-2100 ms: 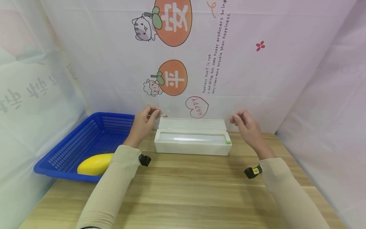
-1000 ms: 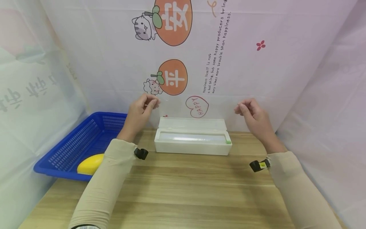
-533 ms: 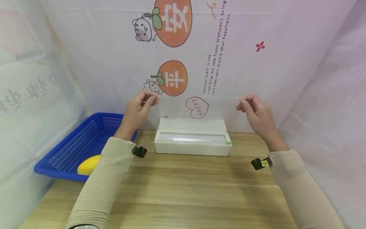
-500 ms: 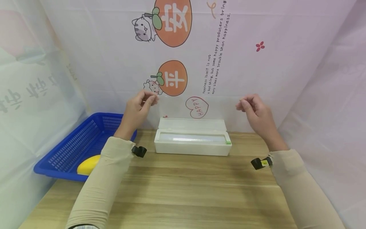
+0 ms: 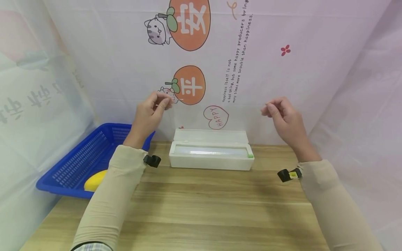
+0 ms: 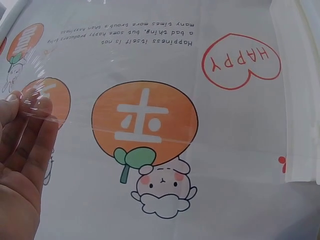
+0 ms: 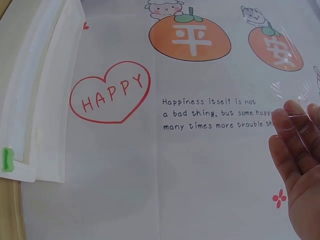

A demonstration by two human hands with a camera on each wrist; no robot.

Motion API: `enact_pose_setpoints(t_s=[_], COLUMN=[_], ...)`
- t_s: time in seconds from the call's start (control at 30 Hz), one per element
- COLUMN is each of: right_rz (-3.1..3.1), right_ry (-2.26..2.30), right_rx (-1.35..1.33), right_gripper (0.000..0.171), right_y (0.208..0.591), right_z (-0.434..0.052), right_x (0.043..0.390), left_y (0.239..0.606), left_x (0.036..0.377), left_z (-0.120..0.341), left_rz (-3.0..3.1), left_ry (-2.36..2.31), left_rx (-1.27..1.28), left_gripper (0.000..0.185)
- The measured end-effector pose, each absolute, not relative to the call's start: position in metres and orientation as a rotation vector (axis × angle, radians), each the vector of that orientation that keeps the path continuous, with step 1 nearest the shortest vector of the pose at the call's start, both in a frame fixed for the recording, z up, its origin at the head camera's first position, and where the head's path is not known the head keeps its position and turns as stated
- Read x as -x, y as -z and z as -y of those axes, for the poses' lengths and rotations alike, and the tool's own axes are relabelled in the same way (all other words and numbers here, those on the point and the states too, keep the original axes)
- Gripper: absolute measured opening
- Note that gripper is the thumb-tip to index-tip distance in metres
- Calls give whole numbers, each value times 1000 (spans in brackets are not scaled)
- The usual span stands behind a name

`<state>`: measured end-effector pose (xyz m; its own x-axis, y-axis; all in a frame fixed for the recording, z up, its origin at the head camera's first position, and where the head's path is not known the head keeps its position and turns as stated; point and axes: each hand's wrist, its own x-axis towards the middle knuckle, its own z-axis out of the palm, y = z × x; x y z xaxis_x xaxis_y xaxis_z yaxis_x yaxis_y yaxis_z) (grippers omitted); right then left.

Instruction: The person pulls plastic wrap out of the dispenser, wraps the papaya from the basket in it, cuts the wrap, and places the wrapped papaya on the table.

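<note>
A sheet of clear cling film (image 6: pixel 36 70) stretches between both hands, nearly invisible except for creases and shine near the fingertips. My left hand (image 5: pixel 148 113) pinches its left corner between thumb and fingers. At the other corner my right hand (image 5: pixel 287 120) pinches the film, which wrinkles beside the fingers in the right wrist view. Both hands are raised above and to either side of a white cling film dispenser (image 5: pixel 210 164). Its lid (image 5: pixel 211 136) stands open at the back, showing the film roll (image 5: pixel 210 151) inside. A green slide cutter (image 5: pixel 250 156) sits at its right end.
A blue plastic basket (image 5: pixel 59 192) stands at the left, partly behind the left arm. In it lies a smooth yellow mango-like object (image 5: pixel 94 181), partly hidden by the sleeve. A printed white cloth (image 5: pixel 251 73) hangs close behind the dispenser, above the wooden table (image 5: pixel 220 209).
Both hands have risen from beside the dispenser's lid and moved slightly apart, drawing the film upward. The dispenser, basket and yellow object have stayed in place.
</note>
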<state>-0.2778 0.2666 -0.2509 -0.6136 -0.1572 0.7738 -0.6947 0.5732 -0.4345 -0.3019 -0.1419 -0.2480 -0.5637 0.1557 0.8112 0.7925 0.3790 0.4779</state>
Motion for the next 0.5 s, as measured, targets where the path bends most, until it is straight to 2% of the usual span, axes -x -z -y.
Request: enact_pose_setpoints(t_s=[0.5], right_rz=[2064], right_ry=[-973], right_rx=[-683], right_gripper=[20], right_y=[233], right_z=[-265], right_x=[274], left_y=[226], left_x=[302], left_z=[143], left_rz=[1937], left_ry=[1131], left_rx=[878], left_gripper=[16])
